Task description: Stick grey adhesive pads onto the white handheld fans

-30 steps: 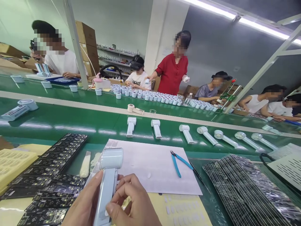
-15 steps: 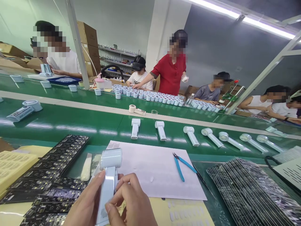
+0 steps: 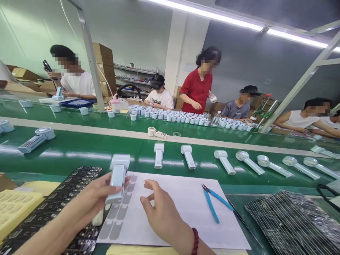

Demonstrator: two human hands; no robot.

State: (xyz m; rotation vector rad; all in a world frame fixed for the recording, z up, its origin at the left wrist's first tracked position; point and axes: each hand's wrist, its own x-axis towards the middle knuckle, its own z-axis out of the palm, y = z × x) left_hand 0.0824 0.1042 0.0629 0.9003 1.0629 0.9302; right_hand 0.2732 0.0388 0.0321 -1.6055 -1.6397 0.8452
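My left hand (image 3: 97, 193) is closed round the handle of a light-blue handheld fan (image 3: 118, 173), held with its round head up over the left edge of a white sheet (image 3: 183, 212). Grey cut-out stickers (image 3: 120, 213) lie in rows on that side of the sheet, just below the fan. To the right, my right hand (image 3: 163, 209) hovers over the sheet, fingers curved and apart, with nothing in them. Blue-handled cutting pliers (image 3: 212, 203) rest on the sheet, farther right.
More light-blue fans (image 3: 158, 156) lie along the green conveyor belt (image 3: 87, 145) ahead. Dark circuit boards (image 3: 61, 193) lie to the left, beside a yellow tray (image 3: 18, 212). Stacked dark strips (image 3: 289, 219) are at the right. Co-workers sit and stand across the line.
My left hand has carried the fan forward, toward the belt. My right hand has let go of the fan and drawn away to the right, uncovering the grey stickers.
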